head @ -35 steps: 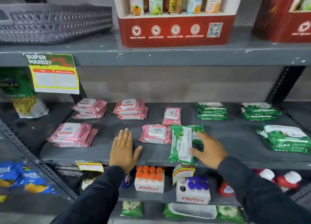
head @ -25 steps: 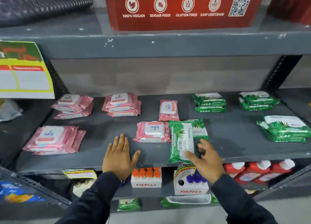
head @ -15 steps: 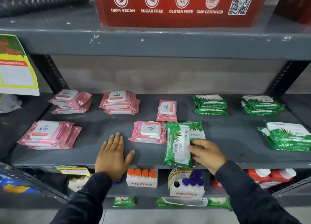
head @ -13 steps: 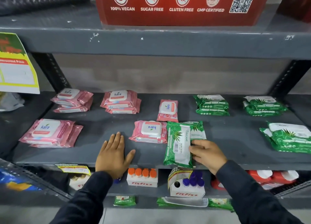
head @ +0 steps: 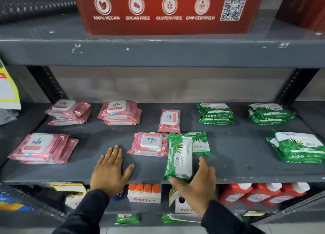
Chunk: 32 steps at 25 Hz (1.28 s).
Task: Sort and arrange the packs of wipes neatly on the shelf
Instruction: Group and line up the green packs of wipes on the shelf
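A grey shelf (head: 237, 163) holds pink Kara wipe packs on the left (head: 41, 147) (head: 68, 112) (head: 120, 112) and green Origami stacks on the right (head: 215, 113) (head: 269, 113) (head: 299, 147). In the middle lie a pink pack (head: 149, 144), a single pink pack behind it (head: 168, 120), and a green pack (head: 178, 154) lying lengthwise, partly over another green pack (head: 200, 144). My left hand (head: 110, 170) rests flat on the shelf's front edge. My right hand (head: 195, 182) is spread around the lengthwise green pack's near end, thumb at its front, fingers beside its right edge.
A red display box (head: 167, 10) stands on the shelf above. Below are Fitfizz boxes (head: 144, 193) and red bottles (head: 263, 193). A yellow-edged price sign (head: 7, 86) hangs at the left. Dark uprights (head: 295, 86) flank the shelf.
My right hand slid back from on top of the lengthwise green pack to its near end and spread its fingers. The left hand stayed flat on the shelf.
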Available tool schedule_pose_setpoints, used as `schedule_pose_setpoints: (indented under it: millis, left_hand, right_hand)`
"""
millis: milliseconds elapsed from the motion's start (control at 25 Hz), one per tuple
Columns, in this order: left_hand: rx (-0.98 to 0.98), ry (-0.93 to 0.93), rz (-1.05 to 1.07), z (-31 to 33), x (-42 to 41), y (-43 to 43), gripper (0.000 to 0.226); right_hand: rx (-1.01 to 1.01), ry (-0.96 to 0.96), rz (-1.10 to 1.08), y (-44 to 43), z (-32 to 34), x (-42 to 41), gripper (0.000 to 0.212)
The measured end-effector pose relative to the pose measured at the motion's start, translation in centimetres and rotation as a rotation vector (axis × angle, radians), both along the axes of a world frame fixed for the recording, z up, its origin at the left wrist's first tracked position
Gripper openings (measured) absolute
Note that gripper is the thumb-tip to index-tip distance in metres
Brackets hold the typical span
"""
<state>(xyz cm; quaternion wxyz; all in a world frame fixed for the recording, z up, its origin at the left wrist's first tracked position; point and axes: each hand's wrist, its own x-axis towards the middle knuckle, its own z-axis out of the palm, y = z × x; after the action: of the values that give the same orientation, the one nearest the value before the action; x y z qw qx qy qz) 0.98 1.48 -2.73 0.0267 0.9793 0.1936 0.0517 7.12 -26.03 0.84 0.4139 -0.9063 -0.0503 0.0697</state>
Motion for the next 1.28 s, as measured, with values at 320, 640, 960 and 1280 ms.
schedule_pose_setpoints:
  millis: [320, 640, 960, 1280]
  left_hand:
    - [-0.006, 0.011, -0.022, 0.6, 0.1, -0.1, 0.091]
    - [-0.001, 0.020, -0.024, 0.6, 0.1, 0.0, 0.092]
    - [-0.011, 0.015, -0.011, 0.7, 0.1, -0.2, 0.092]
    - [0.000, 0.023, -0.001, 1.1, 0.0, -0.6, 0.092]
  right_hand:
    - [-0.142, -0.092, -0.143, 4.0, -0.7, -0.1, 0.137]
    - [-0.151, -0.145, -0.202, 4.6, -1.0, 0.3, 0.126]
    - [-0.008, -0.199, -0.165, 2.3, -1.3, 0.5, 0.098]
    - [0.119, -0.294, -0.051, -5.2, 0.1, 4.4, 0.097]
